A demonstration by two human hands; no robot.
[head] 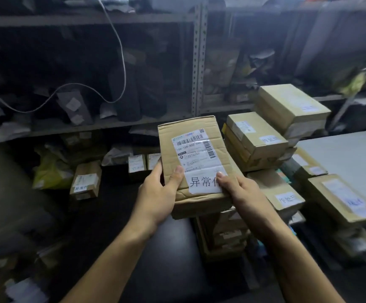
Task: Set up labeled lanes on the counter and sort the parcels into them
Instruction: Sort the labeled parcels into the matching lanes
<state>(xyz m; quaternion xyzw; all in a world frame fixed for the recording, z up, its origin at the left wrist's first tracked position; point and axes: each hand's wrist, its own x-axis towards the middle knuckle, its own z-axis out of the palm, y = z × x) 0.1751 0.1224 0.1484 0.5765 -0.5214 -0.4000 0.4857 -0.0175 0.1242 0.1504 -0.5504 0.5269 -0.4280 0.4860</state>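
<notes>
Looking down past both forearms, I see a dark rounded surface (169, 248) nearest me, under the wrists. Just above it my left hand (155, 193) grips the lower left edge of the cardboard parcel (196, 162), thumb curled over the top face and the other fingers hidden beneath. My right hand (243, 193) holds the lower right corner, thumb pressing flat on a white paper slip (203, 181) with large black characters; its other fingers wrap out of sight under the box. The parcel sits lifted between both hands at the middle of the view, tilted slightly, its brown top creased and its far flap edge a little raised. A printed shipping label (196, 149) with barcodes covers most of the top, and the slip overlaps its lower end. Directly beneath and to the right stands a stack of boxes (273, 193), several carrying small handwritten slips, packed close around the parcel's right side. Right of those, a flat box (341, 197) lies on the edge of a pale counter (352, 154). To the left, on the dark floor, a small labelled box (85, 180) stands beside a yellow bag (50, 171). Farther back, more cartons pile up at right (291, 106), and metal shelving (199, 62) holds dim grey bags, with a white cable (120, 62) looping across it.
</notes>
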